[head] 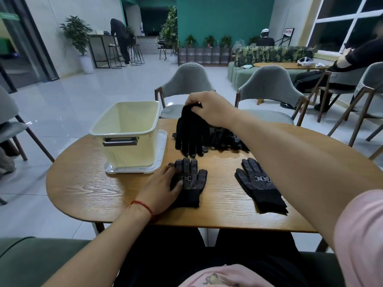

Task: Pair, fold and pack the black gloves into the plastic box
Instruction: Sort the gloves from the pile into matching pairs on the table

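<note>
My right hand (209,107) pinches a black glove (191,133) by its cuff, and the glove hangs fingers-down above the table. Behind my right forearm lies a heap of more black gloves (228,139), partly hidden. My left hand (163,187) rests flat on a dotted black glove (192,183) lying palm-up near the front of the table. Another dotted glove stack (261,185) lies to the right of it. The cream plastic box (126,133) stands open on its white lid (161,150) at the table's left.
The wooden table (93,187) has rounded ends. Grey chairs (186,83) stand on its far side, and another chair (8,121) at far left. People sit and stand in the background.
</note>
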